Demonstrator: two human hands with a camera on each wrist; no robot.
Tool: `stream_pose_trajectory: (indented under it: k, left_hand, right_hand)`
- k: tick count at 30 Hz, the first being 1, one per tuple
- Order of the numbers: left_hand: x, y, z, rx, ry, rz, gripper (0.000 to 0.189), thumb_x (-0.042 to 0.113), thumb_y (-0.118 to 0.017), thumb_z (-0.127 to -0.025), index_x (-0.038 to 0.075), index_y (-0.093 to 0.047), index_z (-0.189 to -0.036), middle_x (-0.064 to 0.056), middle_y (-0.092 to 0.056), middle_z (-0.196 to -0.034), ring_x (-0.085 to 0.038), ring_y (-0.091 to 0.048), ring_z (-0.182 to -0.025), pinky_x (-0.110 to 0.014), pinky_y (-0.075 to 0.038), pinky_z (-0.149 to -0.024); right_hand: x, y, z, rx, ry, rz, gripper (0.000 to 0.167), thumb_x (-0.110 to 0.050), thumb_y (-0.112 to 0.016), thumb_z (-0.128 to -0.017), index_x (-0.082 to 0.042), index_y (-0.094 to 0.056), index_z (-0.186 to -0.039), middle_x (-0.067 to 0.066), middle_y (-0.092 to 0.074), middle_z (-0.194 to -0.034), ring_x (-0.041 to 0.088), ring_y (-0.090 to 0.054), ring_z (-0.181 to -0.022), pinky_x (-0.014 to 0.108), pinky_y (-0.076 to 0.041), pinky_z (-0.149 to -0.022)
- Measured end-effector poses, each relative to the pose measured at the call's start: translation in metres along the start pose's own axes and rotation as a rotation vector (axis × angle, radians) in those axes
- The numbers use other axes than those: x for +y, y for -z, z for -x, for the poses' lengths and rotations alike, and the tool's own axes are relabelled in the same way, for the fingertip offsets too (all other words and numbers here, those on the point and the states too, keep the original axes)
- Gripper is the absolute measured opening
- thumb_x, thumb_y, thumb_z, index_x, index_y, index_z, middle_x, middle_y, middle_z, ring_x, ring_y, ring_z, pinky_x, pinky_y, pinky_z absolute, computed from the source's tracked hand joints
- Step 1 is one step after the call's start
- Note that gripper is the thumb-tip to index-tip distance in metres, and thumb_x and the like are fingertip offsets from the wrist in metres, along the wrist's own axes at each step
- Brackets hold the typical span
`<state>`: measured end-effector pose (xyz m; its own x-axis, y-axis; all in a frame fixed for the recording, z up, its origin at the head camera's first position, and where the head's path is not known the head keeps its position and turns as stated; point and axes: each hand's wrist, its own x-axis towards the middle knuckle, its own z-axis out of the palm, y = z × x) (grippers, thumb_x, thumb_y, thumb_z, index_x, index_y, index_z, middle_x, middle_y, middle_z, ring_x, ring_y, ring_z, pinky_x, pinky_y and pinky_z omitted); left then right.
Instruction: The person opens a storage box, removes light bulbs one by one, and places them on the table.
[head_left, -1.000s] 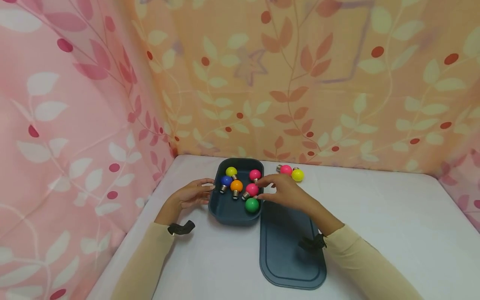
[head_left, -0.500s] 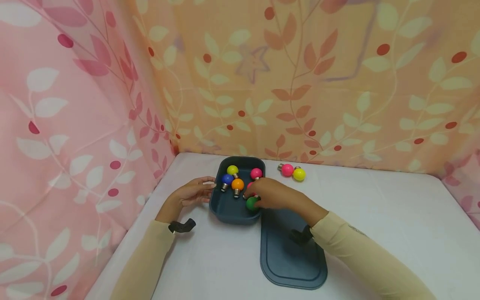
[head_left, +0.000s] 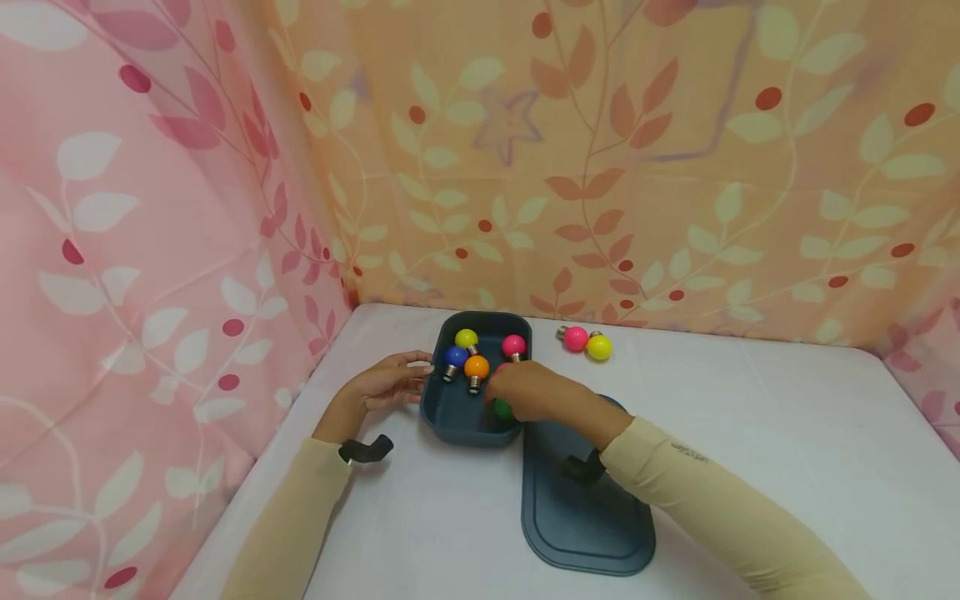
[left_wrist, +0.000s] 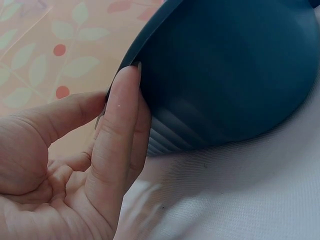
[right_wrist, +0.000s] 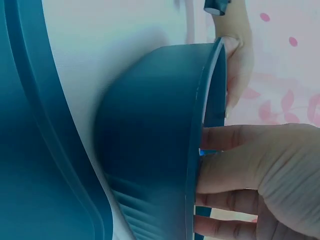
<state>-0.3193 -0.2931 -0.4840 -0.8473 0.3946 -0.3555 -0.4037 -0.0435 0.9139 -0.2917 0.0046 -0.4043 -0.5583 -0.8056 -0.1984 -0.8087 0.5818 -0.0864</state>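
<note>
A dark blue-grey box holds several small coloured light bulbs: yellow, blue, orange and pink. My left hand grips the box's left rim; in the left wrist view its fingertips meet at the edge. My right hand reaches over the right rim, fingers pointing down inside the box. It covers most of a second pink bulb and a green bulb. The box wall hides those fingertips in the right wrist view, so I cannot tell whether they pinch a bulb.
The matching lid lies flat right of the box, under my right forearm. Behind it on the white-covered table are another pink bulb and a yellow bulb. Floral cloth hangs along the back and left.
My right hand has moved left and down into the box, from beside the pink bulb to over it, covering more of the green bulb. My left hand stays at the rim.
</note>
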Motion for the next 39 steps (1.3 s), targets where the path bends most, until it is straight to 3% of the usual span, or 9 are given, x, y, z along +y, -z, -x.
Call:
stream_pose_trajectory:
  k: [7, 19, 25, 31, 39]
  left_hand:
    - [0.001, 0.001, 0.0, 0.015, 0.006, -0.012, 0.03, 0.01, -0.056, -0.105, 0.006, -0.045, -0.133, -0.006, -0.063, -0.089, -0.016, -0.067, -0.074, -0.028, -0.062, -0.066]
    - [0.001, -0.001, 0.001, 0.014, 0.012, 0.0, 0.027, 0.01, -0.055, -0.105, 0.007, -0.046, -0.131, -0.007, -0.063, -0.09, -0.016, -0.066, -0.074, -0.027, -0.062, -0.065]
    - [0.001, 0.0, 0.0, 0.016, 0.011, 0.007, 0.026, 0.009, -0.055, -0.105, 0.008, -0.047, -0.13, -0.007, -0.063, -0.089, -0.016, -0.066, -0.074, -0.028, -0.062, -0.064]
    - [0.0, -0.001, 0.001, 0.008, -0.011, -0.013, 0.025, 0.008, -0.052, -0.106, 0.007, -0.046, -0.13, -0.005, -0.064, -0.088, -0.014, -0.067, -0.073, -0.027, -0.062, -0.064]
    - [-0.001, 0.001, 0.002, 0.006, -0.012, -0.049, 0.029, 0.011, -0.053, -0.106, 0.005, -0.044, -0.134, -0.005, -0.063, -0.093, -0.015, -0.065, -0.079, -0.026, -0.062, -0.068]
  right_hand:
    - [-0.005, -0.006, -0.006, -0.018, 0.004, 0.098, 0.038, -0.004, -0.08, -0.085, -0.019, -0.075, -0.12, -0.002, -0.073, -0.113, 0.018, -0.065, -0.101, 0.033, -0.059, -0.086]
    - [-0.013, -0.006, -0.012, -0.064, -0.024, 0.163, 0.03, -0.009, -0.081, -0.087, -0.017, -0.075, -0.115, 0.001, -0.072, -0.104, 0.017, -0.064, -0.095, 0.032, -0.058, -0.09]
    - [-0.013, -0.008, -0.011, -0.039, -0.01, 0.206, 0.031, -0.01, -0.081, -0.086, -0.019, -0.075, -0.115, 0.0, -0.072, -0.105, 0.018, -0.063, -0.097, 0.032, -0.058, -0.089]
    - [-0.001, -0.013, -0.008, 0.077, 0.057, 0.156, 0.035, -0.019, -0.083, -0.086, -0.019, -0.074, -0.119, 0.001, -0.071, -0.108, 0.019, -0.061, -0.1, 0.032, -0.058, -0.086]
    - [0.013, -0.011, 0.008, 0.314, 0.148, -0.032, 0.044, -0.031, -0.085, -0.084, -0.015, -0.072, -0.123, 0.0, -0.071, -0.108, 0.017, -0.061, -0.1, 0.029, -0.057, -0.084]
